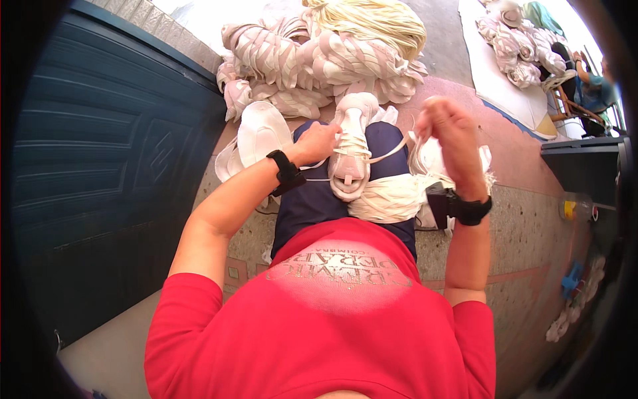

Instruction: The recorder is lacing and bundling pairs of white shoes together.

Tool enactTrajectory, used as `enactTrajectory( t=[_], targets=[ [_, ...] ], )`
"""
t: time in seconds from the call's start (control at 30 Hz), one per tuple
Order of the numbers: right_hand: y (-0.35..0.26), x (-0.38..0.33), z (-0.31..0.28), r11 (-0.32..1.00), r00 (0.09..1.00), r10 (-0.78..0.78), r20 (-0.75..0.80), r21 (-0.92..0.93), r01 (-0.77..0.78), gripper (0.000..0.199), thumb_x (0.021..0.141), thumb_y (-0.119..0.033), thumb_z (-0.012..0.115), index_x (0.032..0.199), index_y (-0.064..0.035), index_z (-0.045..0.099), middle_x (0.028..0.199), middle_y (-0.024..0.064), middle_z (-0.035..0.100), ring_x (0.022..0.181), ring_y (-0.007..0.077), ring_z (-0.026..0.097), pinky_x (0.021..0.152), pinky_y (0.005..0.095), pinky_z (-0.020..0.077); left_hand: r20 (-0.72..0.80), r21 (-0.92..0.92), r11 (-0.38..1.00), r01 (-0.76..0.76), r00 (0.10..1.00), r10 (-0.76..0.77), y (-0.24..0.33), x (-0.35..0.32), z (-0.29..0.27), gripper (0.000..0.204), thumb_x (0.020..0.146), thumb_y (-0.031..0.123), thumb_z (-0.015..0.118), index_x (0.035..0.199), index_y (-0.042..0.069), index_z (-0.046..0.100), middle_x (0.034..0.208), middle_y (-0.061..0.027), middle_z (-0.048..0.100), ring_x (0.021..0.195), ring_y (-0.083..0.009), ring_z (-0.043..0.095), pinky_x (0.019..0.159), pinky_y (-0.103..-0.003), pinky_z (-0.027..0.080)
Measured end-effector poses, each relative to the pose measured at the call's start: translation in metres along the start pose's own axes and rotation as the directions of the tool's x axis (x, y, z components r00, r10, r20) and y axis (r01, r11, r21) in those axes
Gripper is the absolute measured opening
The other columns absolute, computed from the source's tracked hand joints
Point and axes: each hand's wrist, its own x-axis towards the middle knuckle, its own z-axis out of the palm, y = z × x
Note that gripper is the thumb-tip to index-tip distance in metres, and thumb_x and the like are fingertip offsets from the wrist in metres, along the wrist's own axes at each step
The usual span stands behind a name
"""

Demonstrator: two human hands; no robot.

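A pale pink shoe (349, 174) rests across my thighs, its toe end pointing away from me and its front partly laced. At its left edge, beside the eyelets, my left hand (316, 142) is closed with the fingertips on the shoe; the exact pinch is partly hidden. Out to the right, my right hand (449, 136) is raised and closed on a cream shoelace (387, 157), which runs in a slack curve from the shoe. A bundle of cream laces (384, 199) lies over my right thigh, below that hand.
Beyond my knees, pale pink shoe parts (286, 56) form a large pile topped by yellowish laces (375, 23). White shoe pieces (260, 136) sit by my left knee. A dark blue panelled door (100, 159) stands left. Another person (593, 90) sits at the far right near another pile (515, 50).
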Motion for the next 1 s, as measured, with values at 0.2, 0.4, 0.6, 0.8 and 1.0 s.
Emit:
enactTrajectory(
  t=[0.2,0.4,0.6,0.8,1.0],
  targets=[
    [0.143,-0.011,0.053,0.811,0.802,0.574,0.167,-0.252,-0.528,0.018,0.081,-0.012,0.049,0.07,0.0006,0.057,0.057,0.0044,0.056,0.042,0.0089,0.049,0.037,0.0229,0.0358,-0.027,0.088,0.994,-0.07,0.997,0.072,-0.013,-0.012,0.017,0.03,0.075,0.011,0.054,0.104,0.007,0.053,0.081,-0.008,0.06,0.083,-0.0285,0.05,0.073,-0.039,0.042],
    [0.171,-0.012,0.079,0.769,0.968,0.24,-0.074,-0.593,-0.237,0.018,0.081,-0.013,0.046,0.076,0.0004,0.057,0.057,0.0147,0.057,0.046,0.0213,0.058,0.045,0.0323,0.0442,-0.127,-0.081,0.994,-0.074,0.99,0.064,-0.013,-0.018,0.006,0.031,0.072,0.011,0.058,0.102,0.005,0.054,0.077,-0.0098,0.059,0.073,-0.0251,0.054,0.067,-0.034,0.044],
    [0.175,-0.007,0.086,0.731,0.947,0.321,-0.013,-0.632,-0.257,0.018,0.082,-0.013,0.044,0.083,0.0002,0.056,0.063,0.0188,0.057,0.057,0.0301,0.06,0.054,0.0388,0.0466,-0.142,-0.46,0.887,0.025,0.985,-0.102,-0.01,-0.018,0.004,0.034,0.072,0.012,0.062,0.103,0.0,0.052,0.07,-0.0074,0.057,0.062,-0.0135,0.054,0.059,-0.026,0.044],
    [0.175,-0.004,0.085,0.414,0.967,0.245,0.072,-0.91,-0.037,0.013,0.077,-0.01,0.045,0.08,0.0018,0.05,0.074,0.0256,0.057,0.072,0.0396,0.057,0.062,0.0458,0.0436,-0.102,-0.527,0.845,0.092,0.98,-0.17,-0.002,-0.017,-0.003,0.034,0.074,0.012,0.062,0.103,-0.001,0.052,0.069,-0.0042,0.056,0.062,-0.0095,0.051,0.058,-0.024,0.042],
    [0.116,-0.016,0.043,0.726,0.632,0.681,0.369,-0.455,-0.516,0.012,0.087,-0.011,0.041,0.084,-0.0011,0.048,0.062,0.0066,0.052,0.053,0.0194,0.053,0.057,0.0347,0.046,-0.023,-0.677,0.719,0.154,0.973,-0.23,-0.007,-0.019,-0.004,0.034,0.077,0.013,0.06,0.106,-0.002,0.05,0.069,-0.0026,0.054,0.062,-0.0077,0.05,0.056,-0.021,0.041]
  ],
)
